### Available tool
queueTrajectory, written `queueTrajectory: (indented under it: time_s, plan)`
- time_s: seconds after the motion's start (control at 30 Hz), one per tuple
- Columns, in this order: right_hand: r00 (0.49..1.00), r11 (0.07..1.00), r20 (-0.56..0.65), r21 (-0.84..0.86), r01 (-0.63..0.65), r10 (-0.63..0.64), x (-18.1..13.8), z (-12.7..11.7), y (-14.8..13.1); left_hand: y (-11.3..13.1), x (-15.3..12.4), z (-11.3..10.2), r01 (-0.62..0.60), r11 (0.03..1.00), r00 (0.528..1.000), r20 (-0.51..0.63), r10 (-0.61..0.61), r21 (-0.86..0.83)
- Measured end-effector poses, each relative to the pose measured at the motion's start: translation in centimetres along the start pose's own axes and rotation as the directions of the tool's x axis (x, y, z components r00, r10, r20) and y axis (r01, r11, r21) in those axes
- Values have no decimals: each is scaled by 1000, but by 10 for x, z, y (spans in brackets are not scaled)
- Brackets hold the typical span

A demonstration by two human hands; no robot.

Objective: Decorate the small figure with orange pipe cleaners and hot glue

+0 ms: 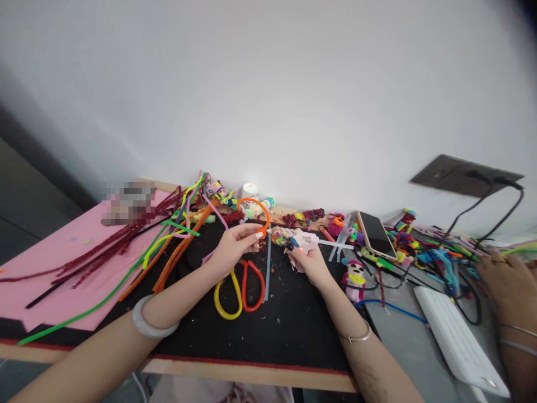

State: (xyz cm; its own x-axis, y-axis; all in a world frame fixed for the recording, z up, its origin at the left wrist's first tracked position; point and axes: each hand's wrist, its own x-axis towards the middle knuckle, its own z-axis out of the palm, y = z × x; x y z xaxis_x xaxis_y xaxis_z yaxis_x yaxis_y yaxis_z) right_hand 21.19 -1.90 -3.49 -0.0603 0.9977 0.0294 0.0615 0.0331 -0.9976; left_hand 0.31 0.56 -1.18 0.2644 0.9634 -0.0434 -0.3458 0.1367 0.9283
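Note:
My left hand (235,246) is closed in a pinch on an orange pipe cleaner (254,208) that curves up in a loop above it. My right hand (308,258) is wrapped round a pink hot glue gun (304,239), whose nozzle points left at a small multicoloured pipe-cleaner piece (278,235) between the two hands. Scissors (240,288) with one yellow and one red handle lie on the black mat (272,330) just below my hands. A clear glue stick (267,268) lies beside them.
Loose pipe cleaners (168,246) in several colours spread over a pink sheet (54,263) at left. Small pipe-cleaner figures (354,280), a phone (376,234), cables and a white power strip (457,336) lie at right. Another person's hand (505,285) rests at the far right.

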Motion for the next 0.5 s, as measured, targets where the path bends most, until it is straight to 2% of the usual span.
queueTrajectory:
  time_s: [0.5]
  plan:
    - [1000, 1000, -6, 17, 5, -5, 0, 0, 0, 2, 0, 0, -23, 1000, 1000, -11, 23, 13]
